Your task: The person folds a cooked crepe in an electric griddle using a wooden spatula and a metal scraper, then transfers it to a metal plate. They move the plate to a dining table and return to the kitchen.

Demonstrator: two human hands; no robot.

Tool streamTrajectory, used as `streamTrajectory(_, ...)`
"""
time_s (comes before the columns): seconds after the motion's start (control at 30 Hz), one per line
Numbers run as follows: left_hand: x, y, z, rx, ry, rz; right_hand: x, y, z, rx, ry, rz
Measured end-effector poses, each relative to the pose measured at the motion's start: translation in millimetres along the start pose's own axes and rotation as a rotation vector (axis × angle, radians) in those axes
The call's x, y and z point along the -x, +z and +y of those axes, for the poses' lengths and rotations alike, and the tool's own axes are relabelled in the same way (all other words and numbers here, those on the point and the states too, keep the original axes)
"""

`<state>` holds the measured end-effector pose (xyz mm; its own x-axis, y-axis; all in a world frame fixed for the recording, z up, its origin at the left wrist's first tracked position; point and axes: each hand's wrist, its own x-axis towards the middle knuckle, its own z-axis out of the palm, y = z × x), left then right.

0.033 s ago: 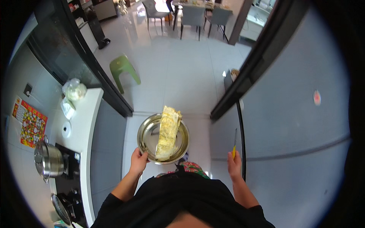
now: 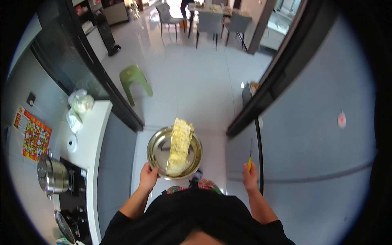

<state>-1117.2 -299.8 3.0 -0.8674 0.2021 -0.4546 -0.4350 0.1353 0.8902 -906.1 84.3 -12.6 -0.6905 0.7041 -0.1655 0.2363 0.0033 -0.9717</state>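
My left hand (image 2: pixel 148 175) grips the near left rim of a round steel plate (image 2: pixel 157 150) held in front of my body. A long folded yellow omelette-like roll (image 2: pixel 179 145) lies across the plate, and its far end sticks out past the rim. My right hand (image 2: pixel 250 176) is closed on a thin knife with a yellow handle (image 2: pixel 250 154), blade pointing away from me, close to a dark door edge. I stand in a narrow doorway over pale floor tiles.
A white counter (image 2: pixel 87 143) on the left carries plastic bags (image 2: pixel 81 102), with a steel pot (image 2: pixel 53 175) on a black hob beside it. A green stool (image 2: pixel 134 79) stands ahead. Chairs and a dining table (image 2: pixel 212 20) lie farther off. A grey wall (image 2: pixel 318 143) fills the right.
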Motion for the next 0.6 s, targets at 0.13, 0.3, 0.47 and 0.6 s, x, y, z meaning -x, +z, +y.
streamTrajectory(0.13,-78,24,63,0.042,-0.013,0.099,-176,89,-73,-0.059,-0.136,-0.166)
streamTrajectory(0.3,-212,60,123,0.101,0.038,0.14,-394,193,-124,0.052,-0.211,-0.305)
streamTrajectory(0.47,-350,93,202,0.113,0.054,0.126,-537,214,-77,0.247,-0.135,-0.152)
streamTrajectory(0.6,-471,122,269,-0.159,0.102,0.113,-558,150,-6,0.484,0.121,0.008)
